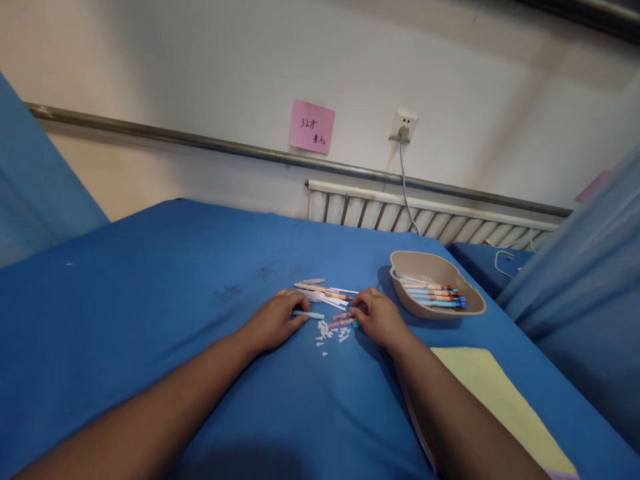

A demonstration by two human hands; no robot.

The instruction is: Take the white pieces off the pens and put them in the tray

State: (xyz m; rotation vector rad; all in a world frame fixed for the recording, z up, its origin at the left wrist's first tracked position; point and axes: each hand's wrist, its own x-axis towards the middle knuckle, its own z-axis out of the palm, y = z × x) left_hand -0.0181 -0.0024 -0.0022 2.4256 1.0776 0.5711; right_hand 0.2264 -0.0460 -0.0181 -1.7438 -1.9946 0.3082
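Observation:
My left hand (277, 321) is closed around one end of a light blue pen barrel (314, 315), which points right, low over the blue sheet. My right hand (379, 319) has its fingers pinched at the end of a pink patterned pen part (343, 321); a teal tip shows under the fingers, and the rest of the grip is hidden. Between the hands lies a scatter of small white pieces (324, 329). Just beyond them is a loose pile of orange-patterned pen barrels (327, 292) and thin white refills (334, 303).
A beige bin (473, 301) holding several pens (433, 293) stands right of my right hand. A yellow cloth-like sheet (493, 383) lies beneath my right forearm. Behind the blue-covered surface (150, 280) are a radiator (360, 208), a metal rail (225, 145) and a plugged-in cable (404, 180).

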